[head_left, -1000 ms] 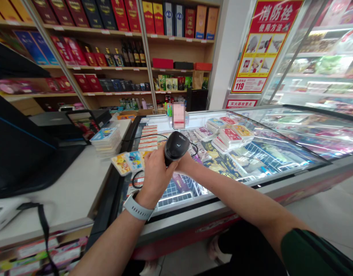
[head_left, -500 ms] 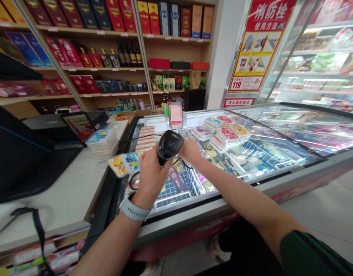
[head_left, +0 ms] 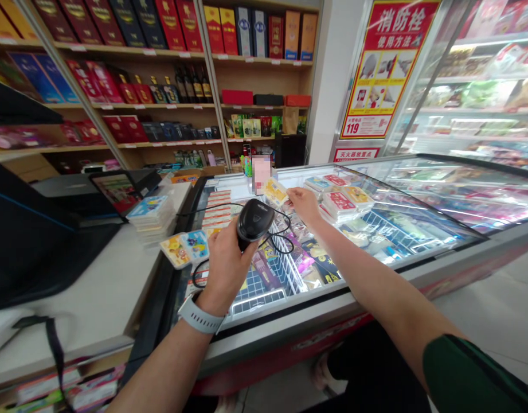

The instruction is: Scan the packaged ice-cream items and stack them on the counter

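Note:
My left hand, with a grey watch band at the wrist, is wrapped round the handle of a black barcode scanner. The scanner's head points away from me over the glass-topped freezer. Beyond it and to the right, my right hand pinches a flat yellow pack by its right edge, tilted above the glass. Similar flat square packs in red, yellow and blue lie stacked to the right of that hand. A yellow pack and a blue pack lie side by side left of the scanner.
The chest freezer holds wire baskets with wrapped goods under its glass. A black cable loops over the lid. On the left counter stands a tall stack of flat packs. Shelves with boxes and bottles rise behind.
My right hand has moved from behind the scanner to the upper right, and the yellow pack in its fingers now shows. The left hand and scanner have hardly moved.

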The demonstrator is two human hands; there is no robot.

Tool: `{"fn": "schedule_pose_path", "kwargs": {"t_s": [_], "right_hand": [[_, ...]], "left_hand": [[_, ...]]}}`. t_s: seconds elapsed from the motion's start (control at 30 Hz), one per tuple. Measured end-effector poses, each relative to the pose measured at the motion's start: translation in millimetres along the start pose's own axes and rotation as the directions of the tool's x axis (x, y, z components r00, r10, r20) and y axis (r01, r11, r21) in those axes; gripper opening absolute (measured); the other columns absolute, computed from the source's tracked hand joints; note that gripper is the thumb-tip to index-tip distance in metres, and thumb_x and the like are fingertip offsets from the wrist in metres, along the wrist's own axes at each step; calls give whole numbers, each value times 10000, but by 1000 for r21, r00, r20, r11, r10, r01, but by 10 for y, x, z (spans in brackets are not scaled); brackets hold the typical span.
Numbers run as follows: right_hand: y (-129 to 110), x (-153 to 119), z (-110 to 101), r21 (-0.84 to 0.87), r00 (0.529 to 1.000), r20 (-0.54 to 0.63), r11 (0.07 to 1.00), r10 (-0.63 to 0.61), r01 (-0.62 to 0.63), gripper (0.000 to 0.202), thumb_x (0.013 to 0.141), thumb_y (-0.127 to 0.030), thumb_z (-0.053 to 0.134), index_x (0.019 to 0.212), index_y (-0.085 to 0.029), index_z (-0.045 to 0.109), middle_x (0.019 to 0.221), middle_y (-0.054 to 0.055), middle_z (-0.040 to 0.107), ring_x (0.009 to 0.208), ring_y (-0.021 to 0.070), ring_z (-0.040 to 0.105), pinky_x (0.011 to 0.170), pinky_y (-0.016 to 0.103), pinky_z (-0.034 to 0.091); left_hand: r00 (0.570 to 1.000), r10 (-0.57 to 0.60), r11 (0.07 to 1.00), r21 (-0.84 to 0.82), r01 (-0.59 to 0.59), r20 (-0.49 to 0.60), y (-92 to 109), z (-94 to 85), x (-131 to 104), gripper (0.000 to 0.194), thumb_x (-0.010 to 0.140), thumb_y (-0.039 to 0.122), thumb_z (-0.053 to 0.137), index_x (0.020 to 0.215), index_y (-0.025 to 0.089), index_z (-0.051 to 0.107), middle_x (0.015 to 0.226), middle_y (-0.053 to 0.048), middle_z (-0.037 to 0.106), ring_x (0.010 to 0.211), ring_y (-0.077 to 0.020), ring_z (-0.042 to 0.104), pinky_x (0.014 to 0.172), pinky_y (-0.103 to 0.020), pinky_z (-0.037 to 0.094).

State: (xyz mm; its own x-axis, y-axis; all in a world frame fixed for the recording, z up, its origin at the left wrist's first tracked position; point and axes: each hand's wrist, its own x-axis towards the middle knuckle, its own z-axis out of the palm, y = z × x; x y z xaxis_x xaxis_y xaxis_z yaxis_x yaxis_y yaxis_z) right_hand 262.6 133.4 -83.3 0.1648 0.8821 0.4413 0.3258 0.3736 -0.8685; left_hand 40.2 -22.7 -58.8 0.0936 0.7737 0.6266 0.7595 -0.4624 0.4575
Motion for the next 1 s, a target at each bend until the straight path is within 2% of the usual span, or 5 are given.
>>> {"fn": "schedule_pose_path", "kwargs": {"t_s": [0.23, 0.5, 0.8, 1.0], "right_hand": [[69, 206, 55, -88, 996, 54, 993, -77, 81, 282, 866, -369, 501, 935, -155, 671, 725, 16, 695, 633, 137, 655, 569, 221, 482], [118, 68, 88, -142, 992, 81, 984, -99, 110, 264, 889, -347, 490, 951, -167, 672, 828, 14, 718, 690, 128, 667, 684, 233, 496], [-10, -19, 63, -184, 991, 50, 975, -121, 128, 256, 888, -345, 484, 925, -175, 672, 825, 11, 716, 691, 139, 669, 693, 240, 498], [-14, -20, 83, -124, 991, 60, 984, -121, 127, 268, 888, -376, 486, 935, -176, 658, 848, 12, 713, 712, 143, 676, 678, 236, 508]], "left_hand": [[1000, 4, 999, 39, -4, 20, -40, 32, -6, 429, 837, 338, 592, 1232, 186, 525, 1090, -96, 665, 1041, -278, 591, 925, -403, 394], [1000, 16, 999, 32, -16, 11, -25, 31, -1, 446, 839, 349, 589, 1244, 175, 519, 1087, -95, 669, 1041, -273, 594, 921, -397, 392], [1000, 9, 999, 39, -10, 13, -5, 28, -6, 450, 842, 353, 593, 1243, 162, 522, 1105, -110, 661, 1033, -277, 596, 914, -401, 391], [1000, 5, 999, 39, -5, 18, -15, 35, 6, 441, 839, 358, 587, 1235, 175, 522, 1077, -97, 670, 1022, -277, 598, 913, -407, 393]]}}
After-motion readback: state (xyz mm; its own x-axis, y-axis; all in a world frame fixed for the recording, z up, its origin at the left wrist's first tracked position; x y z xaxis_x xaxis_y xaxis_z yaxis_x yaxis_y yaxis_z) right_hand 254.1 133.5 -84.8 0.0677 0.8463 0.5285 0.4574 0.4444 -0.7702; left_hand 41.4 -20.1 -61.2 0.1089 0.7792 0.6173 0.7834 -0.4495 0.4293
